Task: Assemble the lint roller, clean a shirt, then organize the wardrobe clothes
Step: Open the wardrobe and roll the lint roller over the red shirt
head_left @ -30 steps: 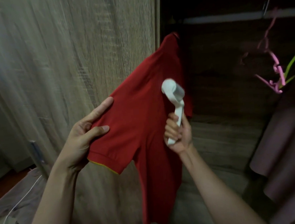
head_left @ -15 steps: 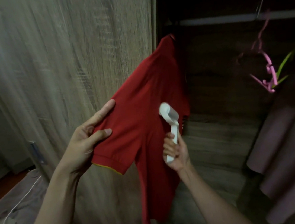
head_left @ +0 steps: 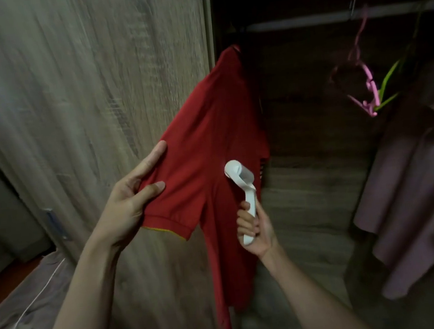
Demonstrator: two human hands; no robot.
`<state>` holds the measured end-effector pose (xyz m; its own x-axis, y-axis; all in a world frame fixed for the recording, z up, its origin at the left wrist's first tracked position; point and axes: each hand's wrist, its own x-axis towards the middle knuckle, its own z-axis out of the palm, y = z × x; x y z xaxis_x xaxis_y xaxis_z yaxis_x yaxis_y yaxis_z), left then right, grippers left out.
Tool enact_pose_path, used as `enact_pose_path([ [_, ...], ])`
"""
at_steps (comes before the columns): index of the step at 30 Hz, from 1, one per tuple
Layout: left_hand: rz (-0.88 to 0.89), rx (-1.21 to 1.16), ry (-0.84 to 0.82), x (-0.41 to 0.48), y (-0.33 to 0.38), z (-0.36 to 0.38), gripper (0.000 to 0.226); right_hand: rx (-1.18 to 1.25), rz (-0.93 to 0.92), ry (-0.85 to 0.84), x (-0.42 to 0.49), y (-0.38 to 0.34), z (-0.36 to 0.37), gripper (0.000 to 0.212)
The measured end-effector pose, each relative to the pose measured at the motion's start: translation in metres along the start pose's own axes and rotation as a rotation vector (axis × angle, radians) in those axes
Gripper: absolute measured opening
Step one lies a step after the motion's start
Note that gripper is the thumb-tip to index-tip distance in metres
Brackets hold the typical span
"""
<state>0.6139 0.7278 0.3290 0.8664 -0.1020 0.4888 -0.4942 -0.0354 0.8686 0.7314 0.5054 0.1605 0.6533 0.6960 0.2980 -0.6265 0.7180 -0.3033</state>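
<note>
Head view: right hand (head_left: 255,227) grips lint roller (head_left: 242,185), seemingly touching shirt (head_left: 203,149).

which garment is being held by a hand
The red shirt: the left hand pinches its sleeve. The mauve shirt at right hangs untouched.

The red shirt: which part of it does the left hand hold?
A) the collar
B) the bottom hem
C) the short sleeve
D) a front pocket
C: the left hand pinches the short sleeve of the red shirt just above its cuff and stretches it out sideways, while the right hand holds the lint roller against the cloth.
</note>
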Motion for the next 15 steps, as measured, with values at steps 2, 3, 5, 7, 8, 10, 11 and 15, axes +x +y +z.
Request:
enact_pose_path([
  [2,0.001,0.008,-0.006,-0.002,-0.002,0.001,0.062,-0.096,-0.051,0.005,0.006,-0.006,0.021,0.038],
  [3,-0.002,0.002,-0.006,-0.002,-0.002,0.002,0.062,-0.175,-0.104,0.033,0.014,-0.013,0.039,0.036],
  [5,-0.002,-0.009,-0.004,-0.003,-0.004,0.004,0.062,-0.311,-0.179,0.025,0.029,-0.024,0.074,0.031],
  [7,0.011,-0.005,0.003,-0.004,-0.005,0.005,0.063,-0.323,-0.152,0.019,0.033,-0.025,0.089,0.032],
  [8,0.011,-0.007,0.006,-0.004,-0.005,0.005,0.063,-0.324,-0.118,0.026,0.027,-0.022,0.086,0.035],
  [10,0.004,-0.018,0.003,-0.003,-0.004,0.004,0.063,-0.332,-0.056,0.061,0.007,-0.006,0.064,0.036],
  [11,0.004,-0.018,0.001,-0.003,-0.004,0.003,0.064,-0.321,-0.024,0.086,-0.004,0.004,0.052,0.036],
  [15,0.0,-0.003,-0.008,-0.002,-0.003,0.002,0.064,-0.259,0.089,-0.044,-0.008,0.016,0.059,0.037],
])
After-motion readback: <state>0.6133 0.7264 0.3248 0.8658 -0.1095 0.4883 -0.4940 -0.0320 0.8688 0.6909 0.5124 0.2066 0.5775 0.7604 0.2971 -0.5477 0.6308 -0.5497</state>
